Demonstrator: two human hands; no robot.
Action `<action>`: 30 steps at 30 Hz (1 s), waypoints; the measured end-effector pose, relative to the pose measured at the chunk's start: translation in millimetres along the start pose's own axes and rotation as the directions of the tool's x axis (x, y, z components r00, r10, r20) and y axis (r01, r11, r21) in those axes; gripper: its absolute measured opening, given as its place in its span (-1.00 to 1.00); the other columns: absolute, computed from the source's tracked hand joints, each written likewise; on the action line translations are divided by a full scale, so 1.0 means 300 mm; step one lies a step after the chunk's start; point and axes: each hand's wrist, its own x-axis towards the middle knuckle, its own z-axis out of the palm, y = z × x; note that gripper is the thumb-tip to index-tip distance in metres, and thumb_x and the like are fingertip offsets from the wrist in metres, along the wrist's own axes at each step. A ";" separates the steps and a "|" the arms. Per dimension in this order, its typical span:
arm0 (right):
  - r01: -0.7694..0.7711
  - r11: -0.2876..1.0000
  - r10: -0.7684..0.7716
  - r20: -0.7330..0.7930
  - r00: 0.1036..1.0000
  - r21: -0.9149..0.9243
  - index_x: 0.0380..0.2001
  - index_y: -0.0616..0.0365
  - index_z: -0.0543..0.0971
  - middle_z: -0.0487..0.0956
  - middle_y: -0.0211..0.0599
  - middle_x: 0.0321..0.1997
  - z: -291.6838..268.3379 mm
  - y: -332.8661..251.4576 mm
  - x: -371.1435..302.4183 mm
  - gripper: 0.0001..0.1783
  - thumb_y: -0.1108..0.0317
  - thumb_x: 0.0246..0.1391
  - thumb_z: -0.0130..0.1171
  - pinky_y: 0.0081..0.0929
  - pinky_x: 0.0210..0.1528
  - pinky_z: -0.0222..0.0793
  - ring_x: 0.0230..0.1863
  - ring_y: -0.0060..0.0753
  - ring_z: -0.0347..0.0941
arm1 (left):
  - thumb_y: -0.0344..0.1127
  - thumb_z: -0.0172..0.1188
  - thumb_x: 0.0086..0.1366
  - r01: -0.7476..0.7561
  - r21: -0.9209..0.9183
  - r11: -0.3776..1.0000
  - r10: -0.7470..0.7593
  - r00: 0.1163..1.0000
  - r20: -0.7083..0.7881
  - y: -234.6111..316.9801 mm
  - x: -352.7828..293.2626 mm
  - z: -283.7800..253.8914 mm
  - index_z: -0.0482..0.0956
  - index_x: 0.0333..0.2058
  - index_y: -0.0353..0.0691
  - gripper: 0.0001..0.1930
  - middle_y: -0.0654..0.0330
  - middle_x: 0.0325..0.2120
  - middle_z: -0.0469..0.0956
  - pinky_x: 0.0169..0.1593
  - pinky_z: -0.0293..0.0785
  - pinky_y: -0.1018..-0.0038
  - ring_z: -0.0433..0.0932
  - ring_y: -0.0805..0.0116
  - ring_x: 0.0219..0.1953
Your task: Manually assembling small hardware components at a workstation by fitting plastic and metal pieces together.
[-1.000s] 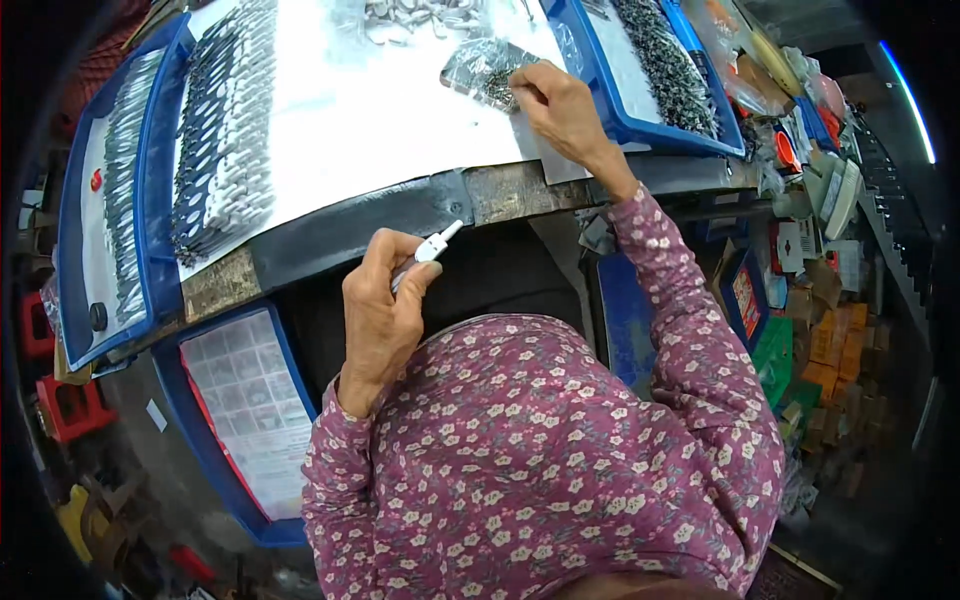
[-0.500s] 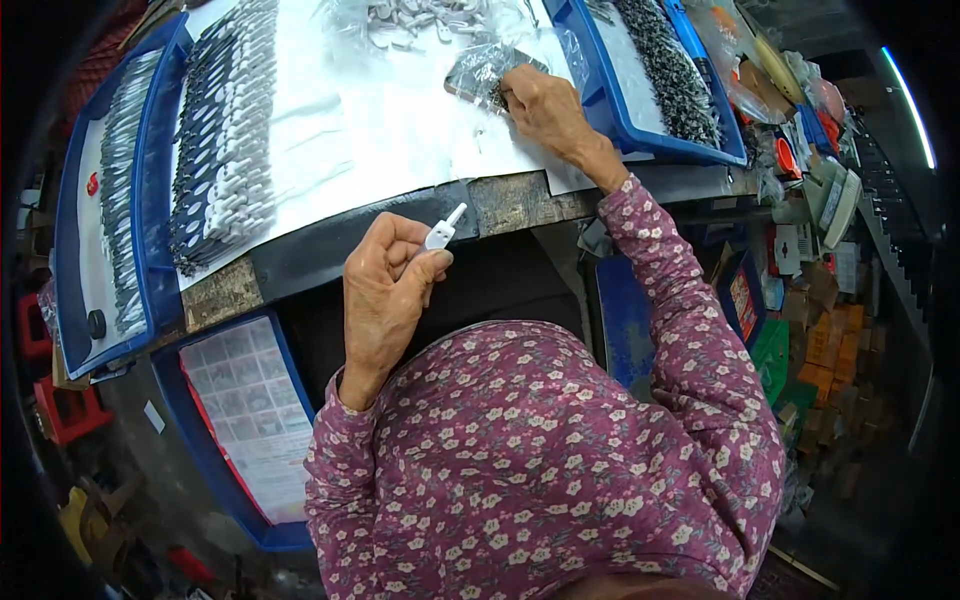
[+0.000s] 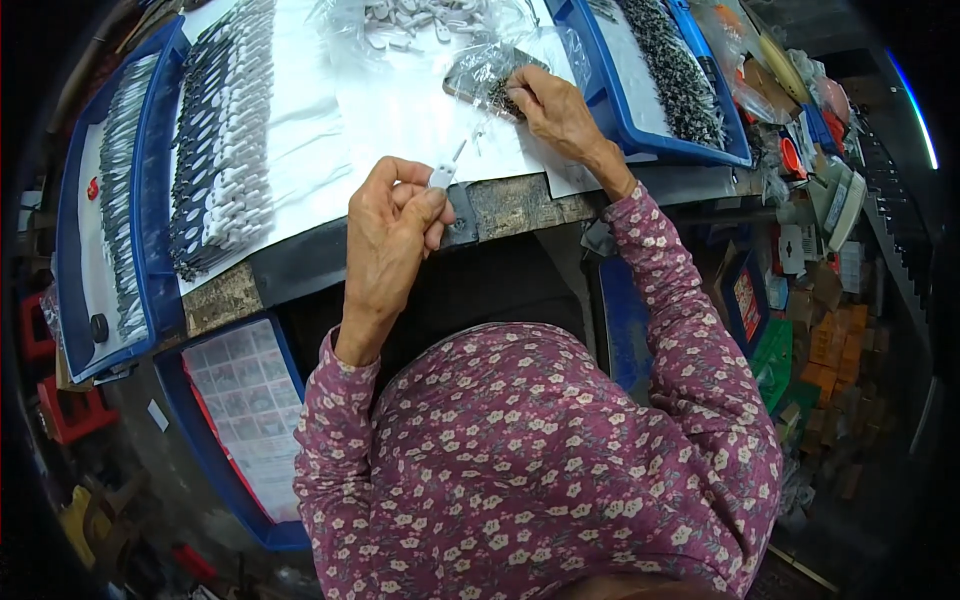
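Pinching a small white piece (image 3: 441,177) in its grip, the left hand (image 3: 393,222) hovers by the front edge of the worktop (image 3: 522,203), while the right hand (image 3: 562,118) sits at a shallow dark tray (image 3: 459,91), where I cannot tell whether its bunched grip holds anything.

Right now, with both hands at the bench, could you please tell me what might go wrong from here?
The small white part is pinched in the fingertips of the left hand, close to the bench's front edge; if it slips, it might drop off.

The right hand is at the crinkled clear plastic, where small pieces are gathered; a tug could scatter them.

Tiny loose bits between the hands might get brushed away.
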 end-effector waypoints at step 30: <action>0.007 0.897 -0.051 0.088 0.995 0.441 -0.46 0.27 0.42 0.30 -0.52 -0.66 -0.016 -0.278 -0.036 -0.88 0.42 0.07 0.01 -0.71 -0.62 0.09 -0.63 -0.73 0.16 | -0.51 0.02 0.08 -0.140 0.268 0.953 0.197 0.960 -0.199 -0.031 0.125 0.038 0.37 -0.43 -0.38 -0.93 0.16 -0.70 0.48 -0.57 0.35 0.58 0.47 0.50 -0.63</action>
